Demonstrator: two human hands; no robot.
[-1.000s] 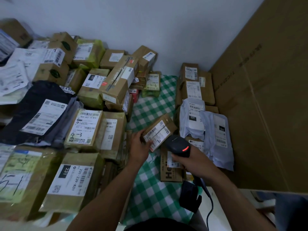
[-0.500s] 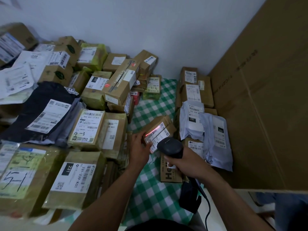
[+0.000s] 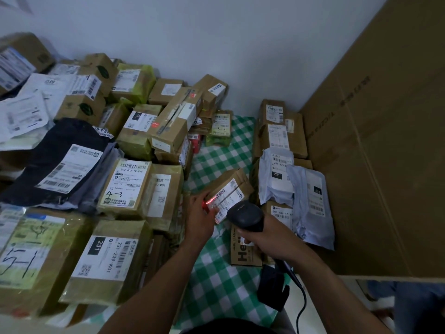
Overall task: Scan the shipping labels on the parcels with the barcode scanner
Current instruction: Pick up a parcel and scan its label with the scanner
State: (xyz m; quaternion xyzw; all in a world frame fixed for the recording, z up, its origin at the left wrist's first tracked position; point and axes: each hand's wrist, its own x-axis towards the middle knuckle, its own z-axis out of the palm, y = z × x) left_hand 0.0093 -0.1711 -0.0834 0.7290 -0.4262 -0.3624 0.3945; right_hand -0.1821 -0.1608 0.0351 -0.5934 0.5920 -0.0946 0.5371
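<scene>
A small brown parcel [image 3: 231,186] with a white shipping label [image 3: 225,198] is tilted up over the green checked cloth [image 3: 216,285]. My left hand [image 3: 199,220] grips its near left end. My right hand [image 3: 267,239] grips the black barcode scanner [image 3: 245,216], whose head points at the label from just below it. A red scan line glows across the label's left end and my left fingers. The scanner's cable [image 3: 301,309] trails down past my right wrist.
Stacked parcels fill the left side, among them a "4-3" box [image 3: 125,184] and a "231" box [image 3: 106,261]. Grey mailer bags [image 3: 308,203] and boxes sit at right. A large cardboard sheet [image 3: 385,165] walls the right. A black scanner stand [image 3: 272,288] sits on the cloth.
The scanner's red light has come on and lies across the label. The parcel and both hands have stayed close together near the centre; the view has tilted slightly.
</scene>
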